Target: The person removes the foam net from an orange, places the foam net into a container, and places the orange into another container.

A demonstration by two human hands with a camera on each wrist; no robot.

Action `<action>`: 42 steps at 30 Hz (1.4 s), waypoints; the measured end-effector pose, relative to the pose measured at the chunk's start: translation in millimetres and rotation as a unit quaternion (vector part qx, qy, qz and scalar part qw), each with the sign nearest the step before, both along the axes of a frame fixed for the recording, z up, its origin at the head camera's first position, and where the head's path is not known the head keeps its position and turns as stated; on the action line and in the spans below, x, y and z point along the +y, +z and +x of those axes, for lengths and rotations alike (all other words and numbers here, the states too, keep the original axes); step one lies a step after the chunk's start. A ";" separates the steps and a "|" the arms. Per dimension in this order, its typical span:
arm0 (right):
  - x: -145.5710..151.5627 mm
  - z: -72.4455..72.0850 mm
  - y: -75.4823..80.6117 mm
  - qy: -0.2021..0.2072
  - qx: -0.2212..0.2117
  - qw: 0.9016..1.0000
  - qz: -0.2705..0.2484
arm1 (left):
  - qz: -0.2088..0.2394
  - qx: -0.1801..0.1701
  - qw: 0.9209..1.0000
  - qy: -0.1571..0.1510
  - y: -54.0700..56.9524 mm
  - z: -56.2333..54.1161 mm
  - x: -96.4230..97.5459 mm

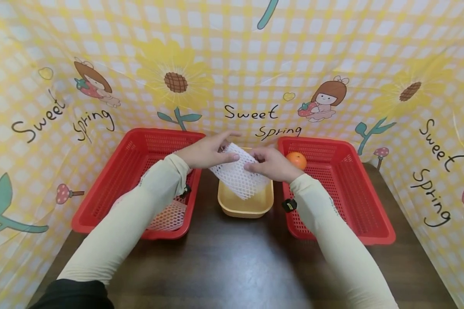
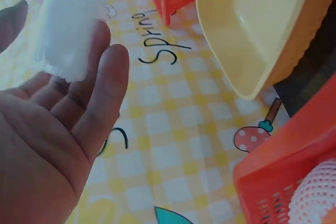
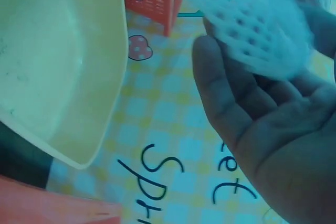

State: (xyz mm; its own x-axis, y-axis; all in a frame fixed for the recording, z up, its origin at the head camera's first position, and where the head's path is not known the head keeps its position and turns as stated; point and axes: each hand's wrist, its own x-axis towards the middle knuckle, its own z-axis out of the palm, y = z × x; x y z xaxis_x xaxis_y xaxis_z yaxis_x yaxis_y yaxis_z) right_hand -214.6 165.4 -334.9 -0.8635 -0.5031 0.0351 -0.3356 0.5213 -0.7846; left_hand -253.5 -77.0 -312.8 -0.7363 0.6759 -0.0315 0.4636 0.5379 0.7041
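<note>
A white foam fruit net (image 1: pixel 239 174), looking flat and empty, is held between both hands above a yellow plastic basin (image 1: pixel 245 210). My left hand (image 1: pixel 206 151) grips its left edge, the thumb lying over the front and the other fingers behind. On the other side my right hand (image 1: pixel 274 164) pinches the net between thumb and fingers. In the left wrist view the net's end (image 2: pixel 65 40) lies against the fingers; in the right wrist view its open mesh (image 3: pixel 257 30) rests across the curled fingers.
To the left stands a red basket (image 1: pixel 116 171) with net-wrapped fruit (image 1: pixel 170 216), partly hidden by the left arm. At the right, another red basket (image 1: pixel 344 189) contains an orange fruit (image 1: pixel 296 160). A patterned cloth (image 1: pixel 232 64) hangs behind the dark table (image 1: pixel 232 266).
</note>
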 end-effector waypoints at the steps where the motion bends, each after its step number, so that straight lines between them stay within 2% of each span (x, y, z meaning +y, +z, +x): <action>1: 0.3 -1.0 -1.7 -0.022 -0.005 1.000 -0.014 | 0.011 -0.005 1.000 0.010 -1.7 -2.0 -0.8; 3: 0.8 -3.4 -4.7 -0.062 -0.019 0.996 -0.054 | 0.038 -0.020 0.998 0.035 -4.6 -5.7 -2.8; 5: 1.4 -7.3 -8.5 -0.103 -0.039 0.989 -0.100 | 0.075 -0.045 0.994 0.058 -7.2 -9.4 -4.6; 8: -0.1 -13.7 -12.2 -0.160 -0.072 0.970 -0.171 | 0.143 -0.097 0.981 0.090 -10.1 -14.5 -3.5; 11: -5.3 -21.7 -14.7 -0.214 -0.101 0.946 -0.223 | 0.198 -0.129 0.964 0.119 -12.2 -18.8 5.7; 13: -10.4 -27.7 -16.6 -0.249 -0.109 0.931 -0.243 | 0.204 -0.119 0.961 0.143 -14.6 -21.7 15.8; 15: -15.6 -34.0 -20.1 -0.284 -0.110 0.919 -0.250 | 0.191 -0.090 0.963 0.169 -18.6 -25.6 27.0; 17: -20.2 -40.0 -25.3 -0.314 -0.100 0.914 -0.237 | 0.171 -0.059 0.965 0.191 -24.7 -30.4 37.8; 20: -25.8 -47.7 -36.1 -0.338 -0.064 0.920 -0.189 | 0.138 -0.020 0.964 0.227 -36.6 -37.6 51.4; 24: -31.3 -53.9 -51.2 -0.345 0.002 0.932 -0.110 | 0.087 0.002 0.963 0.255 -55.1 -45.4 65.5; 29: -36.1 -60.1 -64.6 -0.335 0.028 0.941 -0.029 | 0.029 0.031 0.960 0.276 -78.2 -53.9 79.7; 32: -37.1 -64.2 -72.3 -0.328 0.035 0.944 0.010 | 0.002 0.054 0.953 0.298 -94.5 -56.3 87.0; 36: -36.3 -68.7 -86.6 -0.323 0.032 0.943 0.069 | -0.036 0.098 0.941 0.323 -115.2 -53.4 92.4; 39: -35.9 -71.1 -97.0 -0.293 0.022 0.948 0.120 | -0.061 0.137 0.932 0.331 -124.9 -50.8 92.8; 42: -36.9 -72.4 -103.3 -0.246 0.039 0.953 0.172 | -0.102 0.163 0.927 0.323 -131.3 -51.3 91.3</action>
State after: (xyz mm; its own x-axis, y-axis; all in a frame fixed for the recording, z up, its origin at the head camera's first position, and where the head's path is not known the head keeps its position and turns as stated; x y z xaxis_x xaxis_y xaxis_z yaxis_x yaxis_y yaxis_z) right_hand -286.9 128.4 -438.2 -0.9994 -0.0318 0.0149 -0.0349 0.8529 -0.5209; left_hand -304.8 14.4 -444.2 -0.9783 0.0947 0.1845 0.1679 0.8838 0.4367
